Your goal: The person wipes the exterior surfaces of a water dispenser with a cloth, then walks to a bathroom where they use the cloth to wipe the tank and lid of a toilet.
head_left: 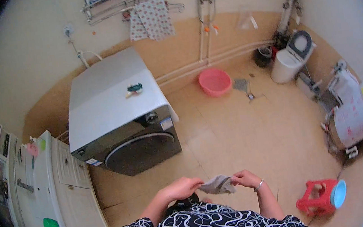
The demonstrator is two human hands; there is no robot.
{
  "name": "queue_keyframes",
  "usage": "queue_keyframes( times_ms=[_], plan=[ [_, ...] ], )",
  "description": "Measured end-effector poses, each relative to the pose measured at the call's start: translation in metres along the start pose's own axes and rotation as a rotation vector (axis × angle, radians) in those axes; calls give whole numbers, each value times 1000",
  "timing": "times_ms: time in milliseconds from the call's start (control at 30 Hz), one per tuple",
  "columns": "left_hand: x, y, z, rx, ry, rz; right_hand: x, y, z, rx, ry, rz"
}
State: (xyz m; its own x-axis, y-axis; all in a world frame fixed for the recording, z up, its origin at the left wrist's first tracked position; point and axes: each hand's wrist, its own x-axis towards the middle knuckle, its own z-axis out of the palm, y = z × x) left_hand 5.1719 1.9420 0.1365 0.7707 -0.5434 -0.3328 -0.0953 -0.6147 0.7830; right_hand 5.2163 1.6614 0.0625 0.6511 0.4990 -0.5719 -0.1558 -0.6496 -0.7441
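A small grey cloth [218, 185] is stretched between my two hands in front of my body. My left hand [184, 188] pinches its left end, and my right hand [246, 179], with a bracelet on the wrist, grips the right end. The cloth hangs a little slack, with folds in the middle. Whether it is a rag or a small garment I cannot make out. Ahead and to the left stands a dark front-loading washing machine [143, 152] under a pale cover [102, 91]. A small dark green item [134, 89] lies on that cover.
A pink basin [215, 82] sits on the tiled floor by the far wall, with a toilet [290, 59] to its right. At the near right is a red stool [316, 196] with a blue basin [338, 194]. The white sink cabinet [75, 190] lines the left side. A patterned towel [150, 19] hangs from a wall rack.
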Motion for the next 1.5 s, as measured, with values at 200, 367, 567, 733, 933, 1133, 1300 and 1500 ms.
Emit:
queue_keyframes(
  times_ms=[200,367,567,733,933,1133,1300,1500],
  plan=[
    [43,20,-76,-184,199,157,47,-104,-100,301,99,-336],
    [81,46,-134,-286,328,497,85,-136,-141,1126,268,-906],
    [153,28,-150,14,283,567,176,-114,-111,1148,2,-476],
    [178,11,-176,-32,219,443,209,-144,-133,969,-187,-379],
    [204,18,-195,-7,306,411,248,-177,-183,852,-434,-212],
    [223,29,-198,-58,451,265,274,-198,-211,624,-567,-256],
    [234,22,-176,-131,494,195,309,-181,-210,269,-449,-316],
    [204,23,-190,-215,495,184,290,-237,-208,-498,-309,-867]
  ],
)
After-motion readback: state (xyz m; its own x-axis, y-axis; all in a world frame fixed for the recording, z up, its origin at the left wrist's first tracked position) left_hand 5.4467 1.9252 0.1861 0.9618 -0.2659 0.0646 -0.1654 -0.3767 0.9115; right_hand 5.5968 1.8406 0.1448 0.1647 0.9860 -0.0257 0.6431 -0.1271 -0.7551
